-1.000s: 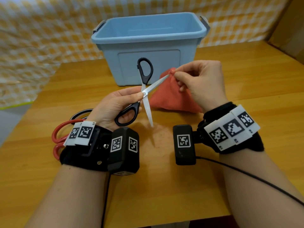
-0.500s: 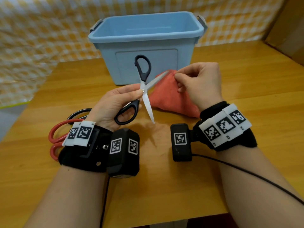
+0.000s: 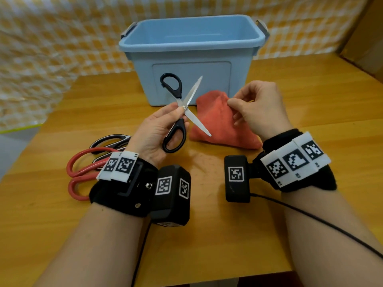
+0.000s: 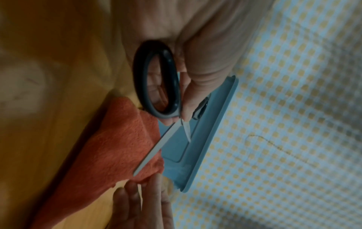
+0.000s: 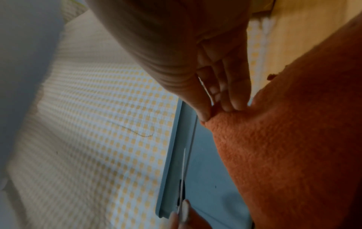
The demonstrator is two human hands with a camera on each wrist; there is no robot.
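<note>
Above the table, pinching open black scissors at the pivot in the left grip and the orange towel, corner raised, in the right grip: liable to nick skin on any slip.

scissors in left grip: black handles w/ silver blades. cloth in right grip: orange-red. bin behind both = pale blue, desk honey-yellow, backdrop yellow/white check.
</note>
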